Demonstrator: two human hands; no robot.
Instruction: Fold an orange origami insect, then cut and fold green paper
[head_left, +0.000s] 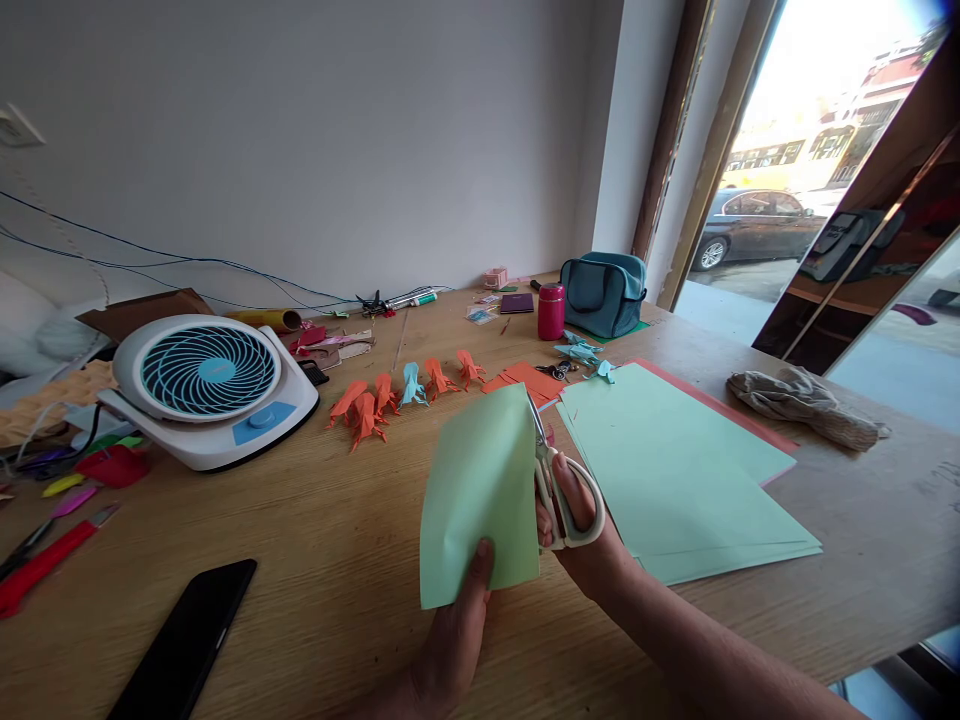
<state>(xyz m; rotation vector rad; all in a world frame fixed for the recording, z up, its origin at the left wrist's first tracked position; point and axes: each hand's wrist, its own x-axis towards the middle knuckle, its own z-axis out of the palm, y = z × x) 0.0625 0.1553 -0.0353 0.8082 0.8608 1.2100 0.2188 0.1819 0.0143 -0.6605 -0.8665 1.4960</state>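
Note:
My left hand [459,628] pinches the bottom edge of a pale green sheet of paper [480,480], its thumb lying on the front face. The sheet is held up, slightly curved, above the wooden table. In my right hand [574,520] is a pair of white-handled scissors [576,525], fingers through the loops. Their metal blades point up along the sheet's right edge; whether they cut into it I cannot tell. To the right lies a stack of larger light green sheets [690,480]. Behind the held sheet are flat orange paper pieces [525,380].
Folded orange paper figures [365,415] and a blue one [412,385] stand in a row. A white fan [214,385] and a black phone [187,640] are on the left. A pink jar [551,312], a blue bag [606,295] and crumpled brown paper [806,405] lie farther right.

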